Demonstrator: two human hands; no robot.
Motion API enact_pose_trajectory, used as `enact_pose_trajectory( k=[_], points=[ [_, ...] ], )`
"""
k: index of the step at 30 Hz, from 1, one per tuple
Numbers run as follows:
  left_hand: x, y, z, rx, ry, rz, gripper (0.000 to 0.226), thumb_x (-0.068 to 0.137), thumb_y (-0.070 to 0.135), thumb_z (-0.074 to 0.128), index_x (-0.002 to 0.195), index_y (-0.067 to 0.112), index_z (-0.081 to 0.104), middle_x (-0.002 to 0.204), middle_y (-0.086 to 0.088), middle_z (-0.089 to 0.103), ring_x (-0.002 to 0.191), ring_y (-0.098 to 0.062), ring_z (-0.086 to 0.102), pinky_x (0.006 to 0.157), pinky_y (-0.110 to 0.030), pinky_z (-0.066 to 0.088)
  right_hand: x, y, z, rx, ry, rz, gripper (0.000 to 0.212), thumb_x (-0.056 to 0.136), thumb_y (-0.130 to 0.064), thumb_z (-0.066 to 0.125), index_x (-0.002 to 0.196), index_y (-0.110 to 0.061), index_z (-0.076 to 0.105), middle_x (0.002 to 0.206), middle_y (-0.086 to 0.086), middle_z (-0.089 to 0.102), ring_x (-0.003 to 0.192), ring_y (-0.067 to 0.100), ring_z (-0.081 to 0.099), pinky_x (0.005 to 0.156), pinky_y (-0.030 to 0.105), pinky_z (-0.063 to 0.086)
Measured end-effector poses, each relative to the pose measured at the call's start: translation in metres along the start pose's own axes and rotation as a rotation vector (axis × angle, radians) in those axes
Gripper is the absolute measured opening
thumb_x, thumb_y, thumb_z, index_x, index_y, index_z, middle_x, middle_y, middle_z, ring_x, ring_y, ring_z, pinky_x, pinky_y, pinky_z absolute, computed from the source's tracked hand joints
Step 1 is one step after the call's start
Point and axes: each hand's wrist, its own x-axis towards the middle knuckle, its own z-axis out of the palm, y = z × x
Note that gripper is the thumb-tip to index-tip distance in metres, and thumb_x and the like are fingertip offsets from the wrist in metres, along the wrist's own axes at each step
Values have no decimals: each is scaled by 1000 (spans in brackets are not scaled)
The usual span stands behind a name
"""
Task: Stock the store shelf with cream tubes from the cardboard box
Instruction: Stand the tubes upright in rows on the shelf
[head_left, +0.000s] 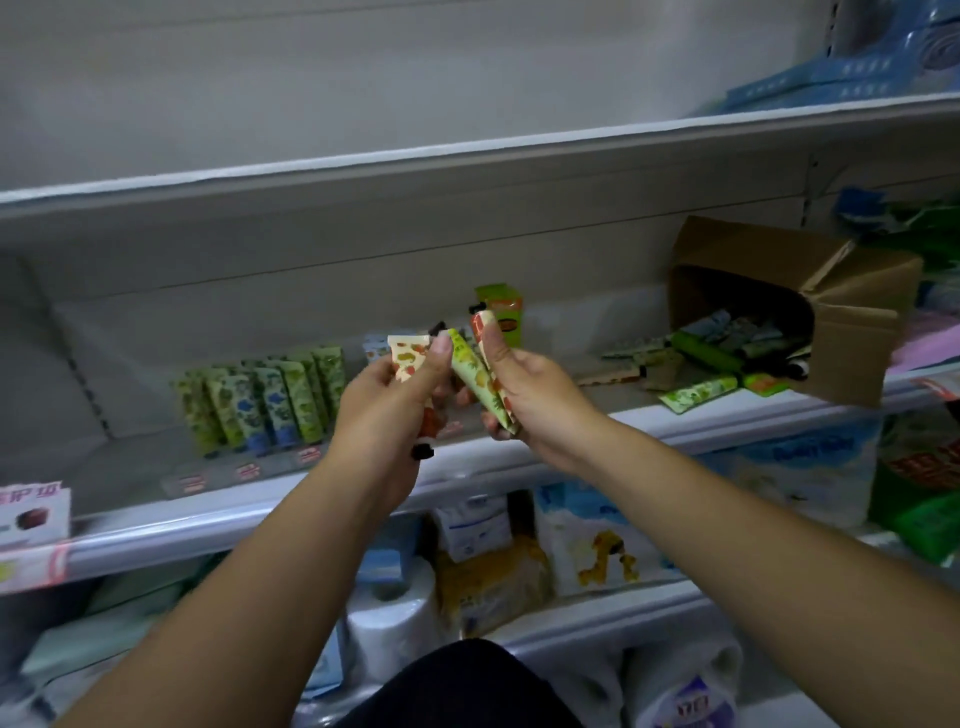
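- Left hand (382, 410) pinches an orange-patterned tube (408, 358), black cap pointing down
- Right hand (537, 402) grips two tubes (470, 371), thumb pressed on them
- Cardboard box (841, 317) lies tipped on the shelf (649, 415), right side, loose tubes (696, 389) spilling out
- Row of standing tubes (265, 400) at left

Pale grey metal shelving, 3 tiers in view. Top shelf (467, 149): blue packs (831, 78) stacked at far right. Back panel (260, 270) is plain grey, with a slotted upright (807, 202) at right. The middle shelf (208, 530) has a rounded front rail, red-and-white price labels (36, 566) at its left end, and a small printed card (31, 512) standing just above them. Bottom tier: wrapped paper rolls (389, 618), white-and-blue bagged goods (597, 540). Light dim and even.
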Motion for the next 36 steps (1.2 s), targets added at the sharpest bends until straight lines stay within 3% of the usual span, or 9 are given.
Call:
enact_pose_trajectory(
  k=[3, 10, 13, 17, 22, 24, 26, 32, 36],
  points=[
    [-13, -5, -24, 51, 119, -16, 31, 88, 35, 78, 103, 10, 68, 84, -11, 73, 55, -14, 50, 45, -22, 34, -7, 7, 26, 48, -86, 30, 54, 95, -57, 51, 109, -7, 65, 82, 9, 68, 55, 14, 57, 47, 24, 45],
    [-34, -5, -84, -151, 310, 4, 20, 94, 25, 72, 106, 13, 62, 82, -5, 64, 59, -15, 47, 51, -26, 30, -16, 24, 72, 166, -265, 187, 31, 98, -31, 60, 118, -7, 63, 104, 10, 73, 90, 24, 73, 61, 32, 62],
    [-43, -4, -101, -211, 358, -4, 16, 94, 20, 73, 102, 13, 61, 80, -5, 63, 60, -13, 49, 53, -25, 34, -18, 32, 83, 127, -294, 192, 26, 95, -13, 65, 119, -3, 62, 99, 10, 73, 80, 18, 73, 56, 25, 58],
    [-53, -1, -117, -249, 349, -88, 13, 92, 23, 75, 93, 15, 64, 69, -2, 62, 50, -9, 52, 40, -18, 37, -17, 40, 91, 55, -267, 168, 25, 90, -8, 71, 115, -7, 65, 95, 9, 74, 74, 16, 71, 52, 22, 52],
    [-59, 7, -148, -116, 342, -172, 40, 79, 46, 82, 102, 16, 69, 83, 1, 73, 54, -8, 56, 48, -23, 41, -14, 36, 82, -27, -317, 194, 37, 82, -7, 77, 115, -14, 63, 99, 8, 75, 75, 18, 70, 55, 25, 52],
    [-62, 8, -152, -42, 279, -225, 39, 83, 42, 79, 108, 13, 69, 93, -1, 76, 52, -9, 60, 47, -21, 44, -12, 36, 77, -94, -356, 202, 43, 79, -8, 80, 118, -15, 62, 100, 6, 75, 78, 17, 70, 59, 28, 52],
    [-65, 9, -152, -38, 179, -298, 35, 84, 36, 79, 106, 12, 68, 86, -4, 71, 54, -11, 62, 44, -20, 48, -9, 37, 75, -148, -365, 199, 45, 79, -9, 81, 119, -16, 62, 101, 6, 76, 79, 16, 70, 61, 28, 54],
    [-72, 11, -153, -74, -112, -523, 42, 85, 8, 71, 126, 2, 63, 118, -22, 72, 100, -28, 75, 63, -26, 64, 3, 38, 67, -146, -320, 164, 45, 76, -11, 81, 118, -11, 66, 98, 7, 75, 74, 12, 69, 59, 25, 51],
    [-70, 6, -148, -94, -184, -537, 38, 91, 6, 65, 129, 0, 63, 123, -25, 70, 97, -25, 75, 63, -25, 63, 8, 39, 71, -199, -277, 142, 36, 85, -12, 76, 119, -10, 65, 99, 9, 75, 74, 13, 69, 58, 24, 53]
  ],
)
